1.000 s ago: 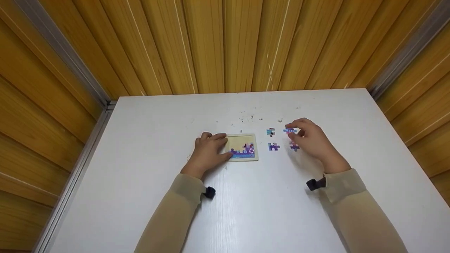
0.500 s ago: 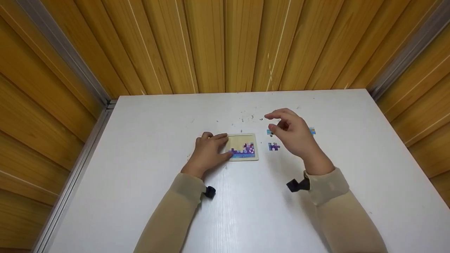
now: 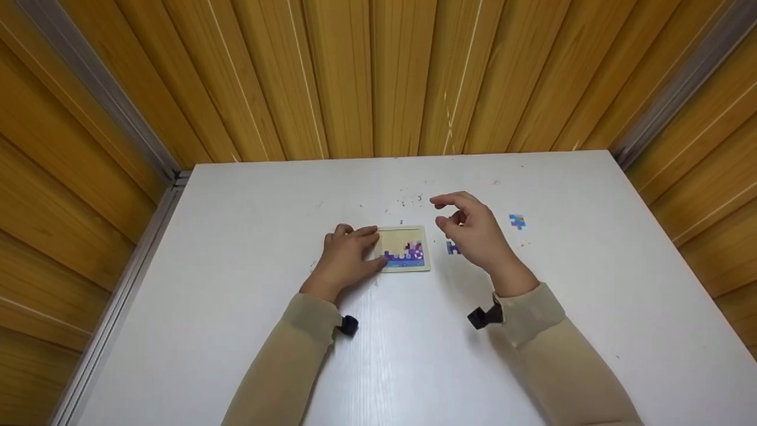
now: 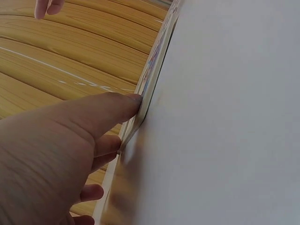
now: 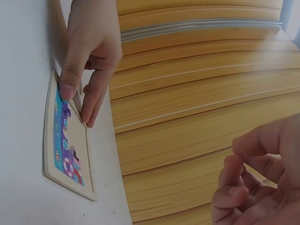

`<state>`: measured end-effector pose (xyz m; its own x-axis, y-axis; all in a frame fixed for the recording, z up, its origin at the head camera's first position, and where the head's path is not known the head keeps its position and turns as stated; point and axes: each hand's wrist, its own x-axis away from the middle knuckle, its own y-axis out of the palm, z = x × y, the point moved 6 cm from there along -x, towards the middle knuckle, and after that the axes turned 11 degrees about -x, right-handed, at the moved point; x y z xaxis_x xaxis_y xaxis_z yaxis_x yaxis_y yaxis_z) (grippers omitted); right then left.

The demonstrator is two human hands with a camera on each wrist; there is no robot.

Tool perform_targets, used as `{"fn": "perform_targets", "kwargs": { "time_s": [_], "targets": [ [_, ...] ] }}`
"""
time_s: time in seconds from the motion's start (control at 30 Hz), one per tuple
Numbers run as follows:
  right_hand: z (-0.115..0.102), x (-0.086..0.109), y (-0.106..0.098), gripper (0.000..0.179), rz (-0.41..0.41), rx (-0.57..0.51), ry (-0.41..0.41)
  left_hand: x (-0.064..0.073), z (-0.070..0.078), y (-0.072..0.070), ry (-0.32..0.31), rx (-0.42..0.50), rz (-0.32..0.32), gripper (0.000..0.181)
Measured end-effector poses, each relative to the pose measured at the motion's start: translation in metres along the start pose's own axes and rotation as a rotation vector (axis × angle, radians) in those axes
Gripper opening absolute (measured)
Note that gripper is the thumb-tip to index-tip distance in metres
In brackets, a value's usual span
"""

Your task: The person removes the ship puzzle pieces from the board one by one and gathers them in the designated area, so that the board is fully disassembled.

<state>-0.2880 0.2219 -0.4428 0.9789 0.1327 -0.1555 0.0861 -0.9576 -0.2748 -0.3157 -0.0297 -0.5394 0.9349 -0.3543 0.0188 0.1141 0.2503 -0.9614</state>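
Wood-grain panels [image 3: 343,77] stand behind a white table [image 3: 248,236]; grey strips [image 3: 99,83] run between the panels.

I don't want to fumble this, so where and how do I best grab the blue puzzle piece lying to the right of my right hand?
Probably pinch the blue puzzle piece by two opposite edges, coming down from above with the right hand: it lies flat on the table, showing hardly any height, and nothing touches its edges.

head view: left hand [image 3: 346,260] hides much of puzzle tray's [image 3: 392,240] left edge; right hand [image 3: 476,239] partly covers purple piece [image 3: 452,248]; dark specks [image 3: 420,198] too small to identify. right wrist view: right hand cut off at right edge.
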Motion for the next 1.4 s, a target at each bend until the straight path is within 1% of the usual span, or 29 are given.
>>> {"fn": "perform_targets", "kwargs": {
  "time_s": [0.33,0.47,0.6,0.7,1.03,1.27,1.4],
  "targets": [
    [0.023,-0.004,0.014,0.040,-0.021,0.014,0.084,0.001,0.000,0.001,-0.003,-0.003,0.008,0.070],
    [0.031,-0.004,0.022,0.040,-0.039,0.033,0.088,0.001,0.000,0.000,-0.005,0.000,0.004,0.070],
    [0.041,-0.003,0.034,0.041,-0.085,0.077,0.102,0.001,0.000,0.001,-0.013,0.012,-0.012,0.071],
    [0.049,-0.002,0.040,0.043,-0.117,0.118,0.136,0.001,0.000,0.001,-0.018,0.014,-0.016,0.071],
    [0.068,-0.004,0.050,0.047,-0.164,0.217,0.203,0.000,0.000,0.000,-0.020,-0.006,-0.013,0.069],
    [0.075,-0.002,0.057,0.048,-0.217,0.310,0.204,0.000,0.000,0.001,-0.004,0.000,0.000,0.069],
    [0.076,-0.002,0.058,0.046,-0.229,0.353,0.208,0.000,0.000,0.001,-0.003,-0.001,0.000,0.069]
  ]
}}
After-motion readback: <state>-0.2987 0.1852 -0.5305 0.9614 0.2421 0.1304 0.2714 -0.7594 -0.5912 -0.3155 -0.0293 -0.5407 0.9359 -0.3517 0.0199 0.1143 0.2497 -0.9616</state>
